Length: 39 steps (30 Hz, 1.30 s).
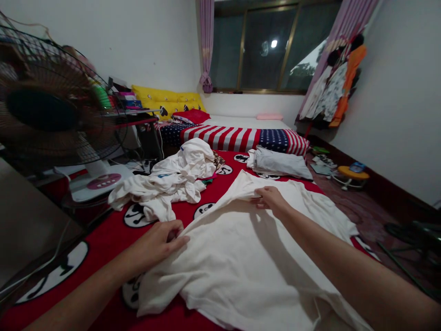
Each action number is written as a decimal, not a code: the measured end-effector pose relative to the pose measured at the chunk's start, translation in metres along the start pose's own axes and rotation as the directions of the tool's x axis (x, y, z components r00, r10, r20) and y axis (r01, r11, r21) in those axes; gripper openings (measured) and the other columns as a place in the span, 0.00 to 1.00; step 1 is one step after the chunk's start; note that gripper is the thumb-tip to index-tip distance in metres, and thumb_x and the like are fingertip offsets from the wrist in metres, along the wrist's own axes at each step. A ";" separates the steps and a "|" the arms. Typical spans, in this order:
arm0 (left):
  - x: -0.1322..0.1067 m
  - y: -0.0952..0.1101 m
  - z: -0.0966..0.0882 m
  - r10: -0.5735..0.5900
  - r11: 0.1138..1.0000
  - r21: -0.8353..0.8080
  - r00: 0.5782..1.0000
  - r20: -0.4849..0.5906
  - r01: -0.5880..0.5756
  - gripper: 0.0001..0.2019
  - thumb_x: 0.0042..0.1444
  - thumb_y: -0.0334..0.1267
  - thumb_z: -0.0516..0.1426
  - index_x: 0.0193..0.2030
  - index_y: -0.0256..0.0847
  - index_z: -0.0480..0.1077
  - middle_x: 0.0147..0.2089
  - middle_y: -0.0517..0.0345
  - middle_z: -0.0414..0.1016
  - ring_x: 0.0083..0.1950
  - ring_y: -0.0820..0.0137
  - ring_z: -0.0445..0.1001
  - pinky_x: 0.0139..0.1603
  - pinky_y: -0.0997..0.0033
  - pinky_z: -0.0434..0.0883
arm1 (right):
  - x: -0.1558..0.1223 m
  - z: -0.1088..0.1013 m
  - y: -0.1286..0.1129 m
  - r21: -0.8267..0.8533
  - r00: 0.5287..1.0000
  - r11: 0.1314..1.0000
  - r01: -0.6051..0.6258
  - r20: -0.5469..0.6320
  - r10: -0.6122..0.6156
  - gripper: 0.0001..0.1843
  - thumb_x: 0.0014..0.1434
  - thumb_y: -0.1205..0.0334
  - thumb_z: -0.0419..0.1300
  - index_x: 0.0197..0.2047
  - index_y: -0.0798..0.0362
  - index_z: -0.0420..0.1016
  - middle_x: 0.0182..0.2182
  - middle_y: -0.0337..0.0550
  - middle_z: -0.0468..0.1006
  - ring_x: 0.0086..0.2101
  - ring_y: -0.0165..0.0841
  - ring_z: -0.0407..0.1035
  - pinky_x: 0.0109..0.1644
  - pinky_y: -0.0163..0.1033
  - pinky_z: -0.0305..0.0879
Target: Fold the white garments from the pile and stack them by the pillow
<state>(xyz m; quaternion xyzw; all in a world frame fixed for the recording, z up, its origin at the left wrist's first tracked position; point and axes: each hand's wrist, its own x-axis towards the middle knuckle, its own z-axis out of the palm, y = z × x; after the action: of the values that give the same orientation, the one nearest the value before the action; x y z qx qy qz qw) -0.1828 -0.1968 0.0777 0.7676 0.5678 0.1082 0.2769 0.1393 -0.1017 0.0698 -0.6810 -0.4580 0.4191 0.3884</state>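
A white T-shirt lies spread over a red patterned blanket, with some wrinkles near its lower edge. My left hand pinches the shirt's left edge between thumb and fingers. Farther up, my right hand grips the cloth near the upper part, lifting it slightly so that a fold stands up. The right forearm crosses above the shirt and casts a shadow on it. Beyond my left hand is a heap of crumpled white clothes. Past the shirt's far end sits a stack of folded clothes.
An electric fan stands close on the left, before a cluttered desk. A second bed with a striped, starred cover is under the window. Clothes hang at the right wall, above a yellow-topped stool.
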 end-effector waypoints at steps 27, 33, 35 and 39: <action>-0.003 0.116 0.036 0.259 0.920 -0.366 0.921 0.292 -0.143 0.09 0.54 0.41 0.56 0.39 0.40 0.73 0.27 0.63 0.69 0.26 0.76 0.64 0.23 0.79 0.57 | 0.033 -0.060 0.000 0.178 0.974 0.969 0.173 -0.179 -0.141 0.29 0.45 0.76 0.55 0.53 0.60 0.70 0.33 0.44 0.77 0.18 0.22 0.65 0.23 0.31 0.64; 0.032 0.120 0.071 0.398 0.916 -0.337 0.595 0.699 -0.218 0.10 0.51 0.36 0.58 0.39 0.39 0.78 0.29 0.59 0.75 0.28 0.72 0.72 0.23 0.80 0.63 | 0.034 -0.054 0.054 0.152 0.971 0.977 0.149 -0.210 -0.115 0.22 0.47 0.65 0.59 0.47 0.61 0.72 0.30 0.43 0.75 0.19 0.25 0.64 0.22 0.31 0.62; 0.055 0.123 0.072 0.412 0.908 -0.348 0.647 0.642 -0.234 0.11 0.55 0.38 0.55 0.38 0.38 0.77 0.28 0.57 0.75 0.27 0.71 0.74 0.24 0.78 0.67 | 0.037 -0.053 0.063 0.151 0.964 0.974 0.168 -0.232 -0.130 0.22 0.47 0.61 0.59 0.47 0.60 0.72 0.34 0.45 0.76 0.20 0.25 0.65 0.24 0.32 0.64; 0.119 0.121 0.080 0.417 0.907 -0.060 0.909 -0.022 -0.417 0.17 0.58 0.31 0.47 0.48 0.36 0.74 0.46 0.47 0.78 0.48 0.64 0.76 0.50 0.67 0.71 | 0.041 -0.049 0.071 0.127 0.949 0.971 0.201 -0.271 -0.161 0.26 0.47 0.59 0.59 0.50 0.59 0.70 0.42 0.48 0.76 0.20 0.24 0.65 0.25 0.33 0.65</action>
<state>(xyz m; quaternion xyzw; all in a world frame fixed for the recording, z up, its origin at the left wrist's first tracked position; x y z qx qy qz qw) -0.0074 -0.1346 0.0607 0.8615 0.3882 0.1862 0.2690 0.2155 -0.0898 0.0128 -0.6528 -0.4305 0.3233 0.5328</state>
